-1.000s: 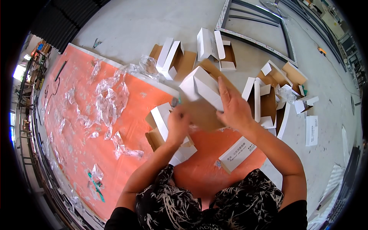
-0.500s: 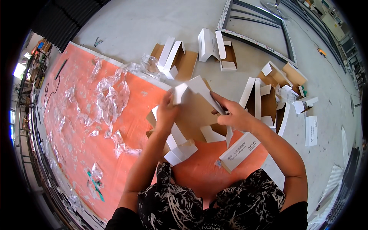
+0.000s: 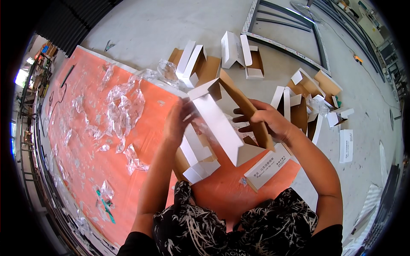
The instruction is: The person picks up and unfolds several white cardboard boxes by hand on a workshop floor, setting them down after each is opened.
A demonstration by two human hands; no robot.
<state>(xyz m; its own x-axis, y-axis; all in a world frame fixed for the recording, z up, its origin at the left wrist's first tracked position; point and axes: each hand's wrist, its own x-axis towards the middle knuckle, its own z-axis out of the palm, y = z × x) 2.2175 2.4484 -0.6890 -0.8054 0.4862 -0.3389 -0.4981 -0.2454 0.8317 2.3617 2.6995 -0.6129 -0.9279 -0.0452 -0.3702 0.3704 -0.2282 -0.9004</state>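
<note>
Between my hands is a long cardboard box (image 3: pixel 218 123), white outside and brown inside, held tilted above the orange sheet with its open middle showing. My left hand (image 3: pixel 177 121) closes on its left end, fingers partly behind the white side. On the other side, my right hand (image 3: pixel 271 121) grips the brown-faced wall, the thumb over its edge and the fingers spread inside. Below the left hand lies another opened box (image 3: pixel 198 160), partly covered by the held one. A white box with printing (image 3: pixel 269 168) lies below my right hand.
Crumpled clear plastic wrap (image 3: pixel 124 106) is strewn over the orange sheet (image 3: pixel 158 128). Several opened white boxes (image 3: pixel 200 66) stand on the grey floor ahead and to the right. A dark metal frame (image 3: pixel 286 38) lies at the far right, and a green strip (image 3: pixel 106 207) at the near left.
The box in my hands has been turned and opened out, its long white side now facing up. My right hand has shifted slightly right, its fingers spreading, and my left hand slightly left.
</note>
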